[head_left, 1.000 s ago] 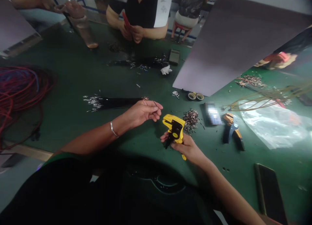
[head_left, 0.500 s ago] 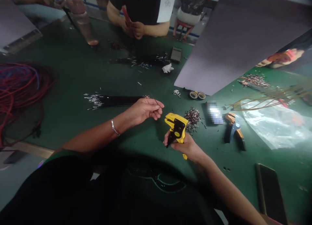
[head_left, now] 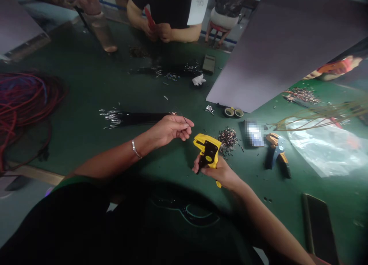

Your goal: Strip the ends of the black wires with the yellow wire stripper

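The left hand [head_left: 169, 131] is closed narrowly, its thumb and fingers pinching a thin black wire [head_left: 184, 120] whose end points right, toward the tool in the other hand. The right hand [head_left: 219, 174] is wrapped firmly around the grip of a yellow wire stripper [head_left: 207, 152], holding it up off the table with its head raised. The wire's end is near the stripper but not touching it.

Everything else sits around that stripper on a green-topped table [head_left: 86, 85]. Just to its right lies a heap of short cut wire pieces [head_left: 227, 139]. Farther right are blue-and-orange pliers [head_left: 277, 154], then a clear plastic bag [head_left: 324, 148]. Up and to the left, a bundle of black wires [head_left: 135, 118] lies with its bare ends fanned out. Well to the left is a tangled coil of red cable [head_left: 25, 104]. Beyond it all, across the table, a co-worker's hands [head_left: 162, 32] hold something red.

This looks like the stripping step, done one wire at a time. The next move calls for feeding the wire's end squarely into the stripper's head and squeezing the grip.
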Tool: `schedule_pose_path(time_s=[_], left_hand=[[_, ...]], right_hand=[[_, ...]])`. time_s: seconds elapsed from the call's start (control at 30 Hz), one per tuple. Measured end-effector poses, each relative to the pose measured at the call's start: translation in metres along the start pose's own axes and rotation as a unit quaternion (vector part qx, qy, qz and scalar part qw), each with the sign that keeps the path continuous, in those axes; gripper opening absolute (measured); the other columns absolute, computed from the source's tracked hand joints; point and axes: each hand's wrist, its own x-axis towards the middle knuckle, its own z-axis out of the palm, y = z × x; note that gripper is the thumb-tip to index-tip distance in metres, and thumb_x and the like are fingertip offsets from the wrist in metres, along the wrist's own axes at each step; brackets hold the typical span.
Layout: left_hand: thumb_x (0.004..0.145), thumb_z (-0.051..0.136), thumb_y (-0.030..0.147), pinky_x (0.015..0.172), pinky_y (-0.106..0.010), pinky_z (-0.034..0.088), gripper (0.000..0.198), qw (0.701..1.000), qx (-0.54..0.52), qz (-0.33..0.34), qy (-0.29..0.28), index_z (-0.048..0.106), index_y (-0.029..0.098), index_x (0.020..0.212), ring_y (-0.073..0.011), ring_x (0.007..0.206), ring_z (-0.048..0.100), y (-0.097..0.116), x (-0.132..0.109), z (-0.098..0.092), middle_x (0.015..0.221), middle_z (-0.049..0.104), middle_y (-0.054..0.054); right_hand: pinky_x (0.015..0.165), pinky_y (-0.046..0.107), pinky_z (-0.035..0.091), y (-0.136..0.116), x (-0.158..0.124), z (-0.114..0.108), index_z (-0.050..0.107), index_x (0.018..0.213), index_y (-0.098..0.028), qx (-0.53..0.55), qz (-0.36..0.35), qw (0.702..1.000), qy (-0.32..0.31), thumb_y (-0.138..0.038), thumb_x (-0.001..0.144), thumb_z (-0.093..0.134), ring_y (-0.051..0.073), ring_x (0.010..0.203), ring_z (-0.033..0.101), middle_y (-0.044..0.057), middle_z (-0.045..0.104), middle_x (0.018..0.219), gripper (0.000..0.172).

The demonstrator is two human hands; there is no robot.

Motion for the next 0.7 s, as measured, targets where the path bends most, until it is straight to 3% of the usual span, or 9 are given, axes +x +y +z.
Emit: schedule_pose_path(time_s=[0.23, 0.7], left_hand=[[0.079, 0.062, 0.010, 0.055, -0.024, 0.047, 0.011, 1.000, 0.006, -0.001, -0.001, 0.069, 0.009, 0.087, -0.0102, 0.058, 0.061, 0.000, 0.000, -0.001, 0.069, 0.067, -0.004], [0.078, 0.064, 0.012, 0.054, -0.023, 0.047, 0.012, 1.000, 0.013, -0.001, -0.018, 0.070, 0.010, 0.088, -0.0099, 0.057, 0.060, -0.002, 0.000, -0.002, 0.068, 0.066, -0.003]], right_hand=[[0.070, 0.033, 0.045, -0.002, 0.003, 0.006, 0.058, 0.082, -0.017, -0.028, 0.006, 0.999, 0.015, -0.021, 0.076, 0.065, 0.017, 0.071, 0.057, 0.002, 0.061, 0.073, 0.010], [0.060, 0.032, 0.046, 0.002, -0.003, 0.013, 0.056, 0.079, -0.018, -0.001, 0.030, 0.998, 0.049, -0.043, 0.076, 0.072, 0.015, 0.057, 0.054, 0.000, 0.057, 0.062, 0.030]])
